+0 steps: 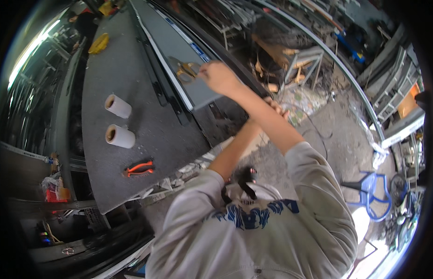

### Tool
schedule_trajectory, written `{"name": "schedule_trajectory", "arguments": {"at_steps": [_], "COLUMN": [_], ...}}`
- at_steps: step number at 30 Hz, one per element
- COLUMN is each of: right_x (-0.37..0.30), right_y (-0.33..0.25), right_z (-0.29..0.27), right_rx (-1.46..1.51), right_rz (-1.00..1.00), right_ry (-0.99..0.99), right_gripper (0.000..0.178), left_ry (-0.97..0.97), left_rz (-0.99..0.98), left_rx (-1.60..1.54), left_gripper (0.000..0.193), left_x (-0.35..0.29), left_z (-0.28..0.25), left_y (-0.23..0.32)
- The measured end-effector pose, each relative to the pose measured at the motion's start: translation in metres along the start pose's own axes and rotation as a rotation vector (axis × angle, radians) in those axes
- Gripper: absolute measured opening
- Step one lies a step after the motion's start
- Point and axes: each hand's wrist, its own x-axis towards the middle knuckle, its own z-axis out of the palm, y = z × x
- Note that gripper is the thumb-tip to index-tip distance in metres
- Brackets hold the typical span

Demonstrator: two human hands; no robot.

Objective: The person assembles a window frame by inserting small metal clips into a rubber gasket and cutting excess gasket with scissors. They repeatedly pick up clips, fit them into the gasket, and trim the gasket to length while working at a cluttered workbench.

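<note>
My forearms cross, the right over the left. My right hand (219, 78) is closed above the right edge of a long grey panel (181, 49), next to scissors (185, 72) with yellow handles lying on it; whatever its fingers hold is too small to make out. My left hand (277, 107) reaches past the panel's right side, partly hidden behind my right forearm. Its fingers look curled, and I cannot see what is in them. A blue-and-white printed strip (198, 51) runs along the panel's right edge.
On the dark table (105, 186) stand two white film rolls (121, 137), with an orange-handled hand tool (139, 168) nearer me. Dark metal profiles (153, 69) lie left of the panel. A yellow object (99, 43) lies farther off. A blue plastic chair (372, 195) stands on the right.
</note>
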Motion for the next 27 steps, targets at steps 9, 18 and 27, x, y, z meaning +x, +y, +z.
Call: {"name": "schedule_trajectory", "arguments": {"at_steps": [9,18,27], "right_x": [0.091,-0.151,-0.334], "right_y": [-0.019,-0.048,-0.030], "right_z": [0.068,-0.156,-0.088], "right_rx": [-0.442,0.127,0.070], "right_rz": [0.271,-0.215,0.146], "right_ry": [-0.328,0.320,0.833], "right_gripper": [0.029,0.022,0.013], "left_ry": [-0.240,-0.032,0.097], "left_rz": [-0.336,-0.050,-0.080], "left_rx": [-0.162,-0.048,-0.300], "left_gripper": [0.036,0.042,0.053], "left_x": [-0.002,0.014,0.100], "left_z": [-0.001,-0.026,-0.123], "left_y": [-0.002,0.002,0.045]}}
